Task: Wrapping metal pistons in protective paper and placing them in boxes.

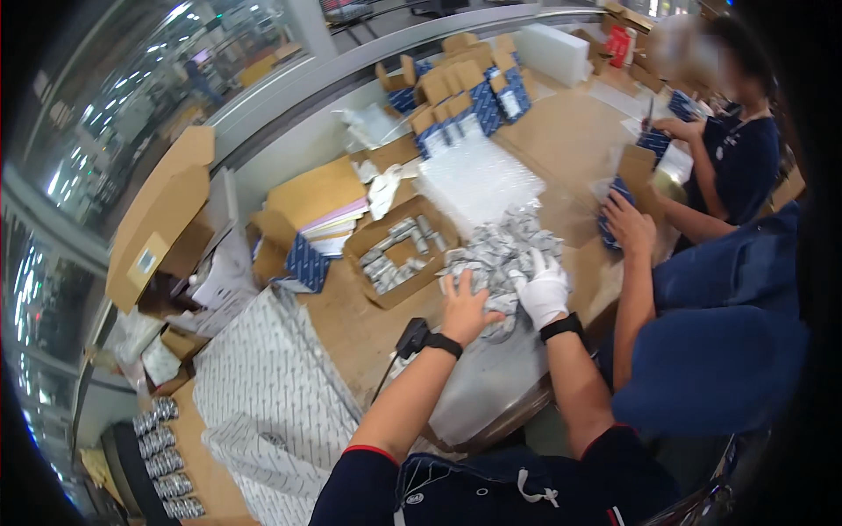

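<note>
A heap of small parts wrapped in grey-white printed paper (495,250) lies on the table in front of me. My left hand (469,309), bare, rests on the near left side of the heap with its fingers spread. My right hand (544,291), in a white glove, lies against the heap's right side, fingers stretched and apart. Neither hand visibly grips a part. Just left of the heap, an open cardboard box (383,296) holds several small metal cylinders (403,237).
Printed wrapping paper (263,368) covers the left side, near rows of shiny metal parts (164,465). Bubble wrap (478,175) and blue-and-brown cartons (465,101) stand behind. At right, two people work close by; one's hand (630,223) holds a blue carton.
</note>
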{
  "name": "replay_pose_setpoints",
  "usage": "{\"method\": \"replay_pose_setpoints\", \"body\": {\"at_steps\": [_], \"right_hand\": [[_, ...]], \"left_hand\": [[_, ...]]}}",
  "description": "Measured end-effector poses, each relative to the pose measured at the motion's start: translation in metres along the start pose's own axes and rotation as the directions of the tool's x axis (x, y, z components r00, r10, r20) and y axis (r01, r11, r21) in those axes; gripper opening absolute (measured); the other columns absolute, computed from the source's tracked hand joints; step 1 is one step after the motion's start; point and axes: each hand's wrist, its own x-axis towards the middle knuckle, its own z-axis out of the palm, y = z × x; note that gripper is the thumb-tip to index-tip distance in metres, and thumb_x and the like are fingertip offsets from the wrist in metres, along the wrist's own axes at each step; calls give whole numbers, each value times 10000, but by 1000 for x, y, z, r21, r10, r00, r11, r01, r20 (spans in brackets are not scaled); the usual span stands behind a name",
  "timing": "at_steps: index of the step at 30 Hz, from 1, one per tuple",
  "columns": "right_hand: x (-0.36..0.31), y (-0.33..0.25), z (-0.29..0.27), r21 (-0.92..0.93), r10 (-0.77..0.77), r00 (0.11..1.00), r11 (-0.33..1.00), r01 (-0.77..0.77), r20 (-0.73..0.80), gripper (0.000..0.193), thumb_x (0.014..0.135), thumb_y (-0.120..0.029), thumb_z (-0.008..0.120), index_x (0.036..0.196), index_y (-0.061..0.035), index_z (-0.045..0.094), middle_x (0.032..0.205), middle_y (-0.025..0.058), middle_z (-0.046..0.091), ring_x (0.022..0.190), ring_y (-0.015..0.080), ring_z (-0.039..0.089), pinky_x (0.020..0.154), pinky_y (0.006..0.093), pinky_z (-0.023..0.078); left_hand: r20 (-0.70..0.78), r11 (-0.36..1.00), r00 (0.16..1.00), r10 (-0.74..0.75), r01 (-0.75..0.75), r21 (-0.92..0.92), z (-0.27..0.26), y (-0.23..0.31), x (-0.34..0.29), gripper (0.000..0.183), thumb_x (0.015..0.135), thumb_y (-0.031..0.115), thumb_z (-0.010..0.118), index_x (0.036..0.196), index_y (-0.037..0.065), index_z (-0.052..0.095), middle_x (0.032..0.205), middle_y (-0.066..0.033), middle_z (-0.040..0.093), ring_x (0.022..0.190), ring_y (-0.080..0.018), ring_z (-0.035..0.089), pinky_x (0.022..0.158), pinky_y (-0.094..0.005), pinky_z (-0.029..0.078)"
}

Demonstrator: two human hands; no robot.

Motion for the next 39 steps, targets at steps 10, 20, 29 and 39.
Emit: {"method": "replay_pose_setpoints", "body": {"at_steps": [10,20,29,39], "right_hand": [[10,-127,-46,513,-137,988,845,150,-65,478,803,-277,649,1220,-67,545,1108,220,584,1023,371,564,886,429,455],[51,-226,98,-72,-293,529,823,564,797,389,786,-272,589,1086,-33,656,1146,220,604,1061,335,599,873,413,485],[42,-258,85,-244,-70,583,864,441,809,551,752,-335,624,1226,-62,555,1264,199,544,1158,326,545,932,450,463],[49,-263,98,-197,-143,548,835,514,824,299,784,-244,586,1007,-84,703,1081,165,650,1031,304,624,845,406,504]], "left_hand": [[-319,956,933,-167,233,180,-91,-78,-26,471,750,183,661,1168,26,512,1204,-166,510,1187,-412,391,999,-525,315],[-202,979,958,-203,205,-16,-67,-115,-62,399,740,-27,553,1134,14,505,1189,-188,485,972,-403,542,836,-435,469],[-213,973,949,-232,226,-53,-58,-120,-66,388,740,-51,534,1124,-19,492,1180,-200,476,1060,-394,503,885,-428,446],[-156,960,955,-252,227,-162,-65,-112,-64,451,742,-38,560,1172,-24,424,1215,-246,434,1066,-435,495,882,-444,453]]}}
